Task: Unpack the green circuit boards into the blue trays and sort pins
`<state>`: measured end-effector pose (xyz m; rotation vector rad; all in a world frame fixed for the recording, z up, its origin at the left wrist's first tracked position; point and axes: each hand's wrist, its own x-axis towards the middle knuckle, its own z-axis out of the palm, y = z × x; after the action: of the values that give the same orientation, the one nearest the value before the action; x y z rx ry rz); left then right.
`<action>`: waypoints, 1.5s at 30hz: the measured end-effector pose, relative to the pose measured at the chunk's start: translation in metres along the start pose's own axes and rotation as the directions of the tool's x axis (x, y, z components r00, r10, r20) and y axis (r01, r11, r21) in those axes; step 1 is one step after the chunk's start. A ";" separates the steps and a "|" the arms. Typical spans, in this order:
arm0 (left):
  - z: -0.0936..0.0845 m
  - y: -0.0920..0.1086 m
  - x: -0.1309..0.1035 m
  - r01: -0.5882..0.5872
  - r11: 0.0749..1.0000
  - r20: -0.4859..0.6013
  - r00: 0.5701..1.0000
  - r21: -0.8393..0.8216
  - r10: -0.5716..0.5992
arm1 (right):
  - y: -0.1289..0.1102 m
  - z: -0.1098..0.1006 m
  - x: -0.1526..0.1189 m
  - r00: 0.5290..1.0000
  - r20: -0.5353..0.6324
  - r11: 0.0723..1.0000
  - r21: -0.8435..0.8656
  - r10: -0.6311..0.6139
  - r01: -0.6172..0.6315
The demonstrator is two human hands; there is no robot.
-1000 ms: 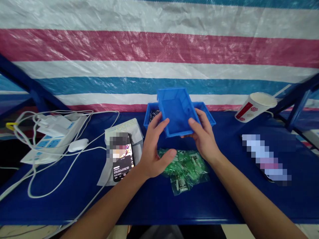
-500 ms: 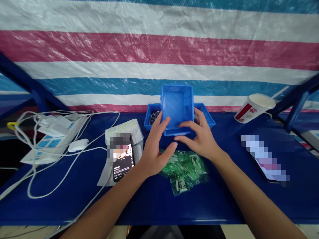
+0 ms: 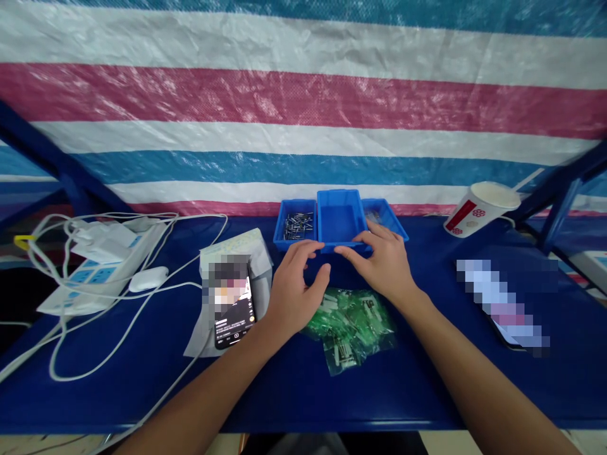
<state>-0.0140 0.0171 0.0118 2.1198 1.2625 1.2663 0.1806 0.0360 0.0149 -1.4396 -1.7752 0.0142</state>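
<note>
An empty blue plastic bin (image 3: pixel 339 215) sits in the middle, between two other blue bins. My right hand (image 3: pixel 386 259) grips its front right corner, thumb at the front edge and fingers along the side. My left hand (image 3: pixel 296 287) is open, with thumb and fingers apart and fingertips by the bin's front left corner. The left bin (image 3: pixel 279 239) holds several small metal screws (image 3: pixel 298 225). In the right bin (image 3: pixel 396 226), partly hidden by my right hand, the contents are unclear. Below my hands lie green-tinted clear plastic packets (image 3: pixel 353 325) with small parts inside.
On the left, a phone (image 3: pixel 234 306) rests on a tissue pack (image 3: pixel 237 246), near white cables, a power strip (image 3: pixel 97 272) and a white case (image 3: pixel 148 279). A paper cup (image 3: pixel 481 208) with a straw and another phone (image 3: pixel 502 309) are on the right. A striped tarp (image 3: pixel 303 95) hangs behind.
The empty bin has come down from a tilted, raised position to between the other two bins. My left hand has moved back from inside it, and my right hand has lowered with it.
</note>
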 end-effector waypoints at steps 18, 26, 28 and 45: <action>0.000 0.015 -0.008 -0.115 0.986 0.510 0.859 0.123 0.037 | 0.008 0.025 -0.012 0.995 0.052 0.964 -0.258 0.083 -0.067; 0.003 0.016 -0.010 -0.106 0.989 0.548 0.836 0.102 0.033 | 0.009 0.029 -0.013 0.995 0.037 0.933 -0.352 0.092 -0.073; 0.002 0.017 -0.010 -0.093 0.992 0.528 0.848 0.083 0.036 | 0.010 0.028 -0.013 0.996 0.039 0.943 -0.325 0.080 -0.063; 0.005 -0.008 -0.007 0.148 0.940 0.106 0.976 0.307 -0.189 | 0.011 0.025 0.001 0.993 -0.068 0.965 -0.236 0.098 -0.112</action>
<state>-0.0158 0.0163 0.0002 2.1945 1.6202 0.8911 0.1748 0.0522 -0.0068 -1.6888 -1.6971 -0.1901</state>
